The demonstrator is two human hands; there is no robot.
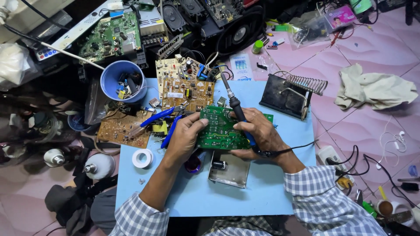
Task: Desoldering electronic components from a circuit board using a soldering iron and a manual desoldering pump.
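Two hands on one green circuit board [218, 129], held tilted up off the blue counter [197, 192] with its solder side toward the camera, probably so the joints face the eye and the iron can get at them. Left hand [183, 137] has its grip closed on the board's left edge, thumb on top, fingers underneath. Right hand [262, 135] is wrapped around the soldering iron [236, 109], and looks to brace the board's right edge as well. Iron tip points up and away from the board, not touching any joint; cord runs off to the right. Iron stand [291, 94] with its coil holder sits empty just right of the board, near enough to park the iron. Blue-handled pliers [164, 118] lie just left of the board, touching the tan boards [186, 87] stacked behind. Solder tape roll [142, 158] near the left forearm. Containers: blue cup [122, 81] at upper left holds loose small parts and wire ends, can't tell which. Shallow metal tray [229, 170] under the board holds one small dark cylindrical part, otherwise bare. Crumpled rag [376, 89] lies on the pink floor, well apart.
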